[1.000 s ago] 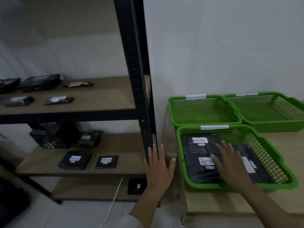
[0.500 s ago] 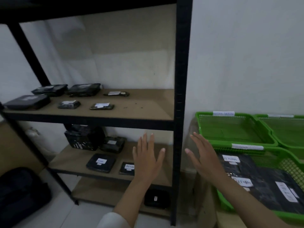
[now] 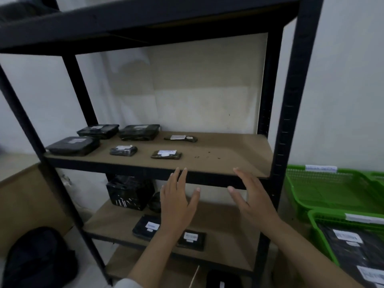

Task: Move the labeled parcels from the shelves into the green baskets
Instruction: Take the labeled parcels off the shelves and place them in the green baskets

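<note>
Several black parcels with white labels lie on the left half of the middle shelf point(image 3: 218, 161); the nearest is a small flat parcel point(image 3: 166, 154). On the lower shelf point(image 3: 224, 235) sit a black box point(image 3: 128, 192) and two flat labeled parcels point(image 3: 146, 227), point(image 3: 193, 240). My left hand point(image 3: 178, 200) and my right hand point(image 3: 251, 198) hover open and empty in front of the middle shelf's front edge, fingers spread. At the right, a green basket point(image 3: 311, 219) holds black labeled parcels point(image 3: 349, 248); behind it stands an empty green basket point(image 3: 295, 188).
The black metal rack's right post point(image 3: 291, 104) stands between the shelves and the baskets. A black backpack point(image 3: 35, 258) lies on the floor at lower left beside a cardboard box point(image 3: 22, 204). Another black parcel point(image 3: 222, 280) sits on the bottom shelf.
My view has swung left and up, from the baskets to the shelves. My right hand left the parcels in the near basket and both hands rose to the middle shelf's edge.
</note>
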The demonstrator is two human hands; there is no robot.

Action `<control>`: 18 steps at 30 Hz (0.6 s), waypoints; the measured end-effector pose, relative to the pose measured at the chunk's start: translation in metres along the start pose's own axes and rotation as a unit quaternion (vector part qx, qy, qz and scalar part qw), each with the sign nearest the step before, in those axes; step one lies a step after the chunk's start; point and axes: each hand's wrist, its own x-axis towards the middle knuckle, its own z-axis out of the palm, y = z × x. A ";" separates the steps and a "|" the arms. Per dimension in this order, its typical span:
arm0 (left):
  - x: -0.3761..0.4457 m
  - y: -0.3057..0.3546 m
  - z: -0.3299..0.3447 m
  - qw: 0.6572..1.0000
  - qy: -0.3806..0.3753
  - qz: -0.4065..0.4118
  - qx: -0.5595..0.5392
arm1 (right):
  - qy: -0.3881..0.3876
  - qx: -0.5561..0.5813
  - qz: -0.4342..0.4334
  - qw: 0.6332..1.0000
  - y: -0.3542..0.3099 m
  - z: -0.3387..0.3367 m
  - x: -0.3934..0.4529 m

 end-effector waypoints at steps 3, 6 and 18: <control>0.021 -0.035 -0.025 1.000 -0.008 0.014 0.003 | 0.013 0.004 0.014 1.000 -0.025 0.031 0.024; 0.044 -0.079 -0.049 1.000 -0.005 0.022 0.007 | 0.008 -0.004 0.005 1.000 -0.050 0.064 0.051; 0.160 -0.183 -0.104 0.999 0.020 0.000 0.031 | -0.060 -0.086 0.010 0.994 -0.115 0.157 0.166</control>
